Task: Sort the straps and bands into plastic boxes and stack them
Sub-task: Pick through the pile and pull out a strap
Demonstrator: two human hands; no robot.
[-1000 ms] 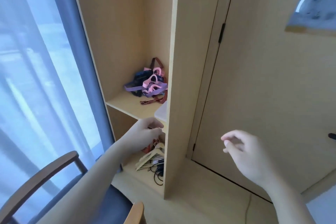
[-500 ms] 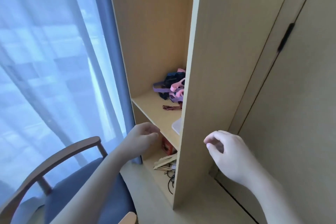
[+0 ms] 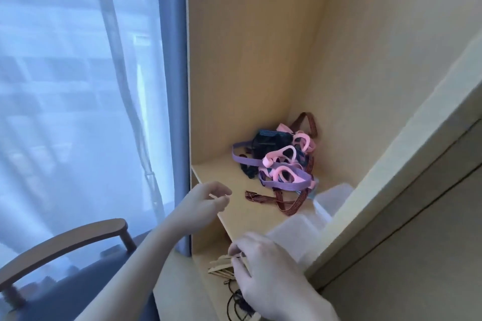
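Left hand (image 3: pixel 206 206) and right hand (image 3: pixel 263 268), loosely curled, empty, now sit closer: straps (image 3: pixel 279 161) just beyond left, plastic boxes (image 3: pixel 331 198) beside right; sorting likely imminent.

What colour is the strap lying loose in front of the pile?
The strap is reddish-brown with dark stripes; head view.

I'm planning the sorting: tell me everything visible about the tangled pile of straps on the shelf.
The tangled pile of pink, purple, dark and brown-striped flat straps sits in the back right corner of the light wooden shelf board. The bands look elastic and loop over one another. One brown-striped strap trails forward on the board; another loop rises against the wall behind. A translucent plastic box stands beside it. The left hand hovers short of it, not touching.
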